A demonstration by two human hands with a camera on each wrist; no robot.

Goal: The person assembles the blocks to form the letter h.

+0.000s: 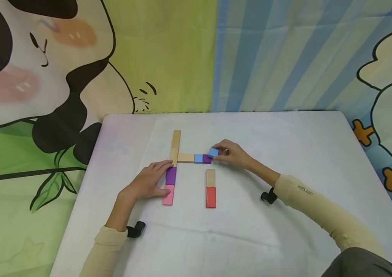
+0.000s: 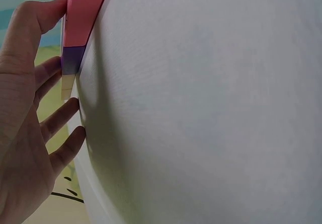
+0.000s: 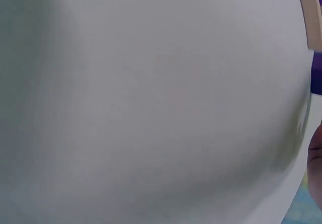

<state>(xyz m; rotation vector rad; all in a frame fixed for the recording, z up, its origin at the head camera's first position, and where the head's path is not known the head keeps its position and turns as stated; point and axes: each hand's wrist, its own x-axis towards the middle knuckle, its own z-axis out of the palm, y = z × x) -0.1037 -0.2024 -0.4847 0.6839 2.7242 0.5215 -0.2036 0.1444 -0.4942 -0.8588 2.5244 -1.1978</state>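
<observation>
My right hand [image 1: 234, 154] pinches a light blue block [image 1: 213, 152] at the right end of a short row. That row holds a wooden block [image 1: 185, 157], another blue block [image 1: 198, 158] and a purple block [image 1: 207, 159]. Whether the pinched block touches the purple one, I cannot tell. A column meets the row's left end: wooden blocks [image 1: 175, 139], then a purple block [image 1: 170, 176] and a pink block [image 1: 168, 199]. Along its lower left side lies my left hand [image 1: 146, 181], fingers spread, thumb touching the pink block. Only part of the right hand [image 3: 315, 168] shows in the right wrist view.
Below the row, a wooden block [image 1: 211, 177] and a red block [image 1: 211, 197] lie end to end, apart from the others. The white table [image 1: 268, 130] ends at the back against a printed curtain [image 1: 175, 57].
</observation>
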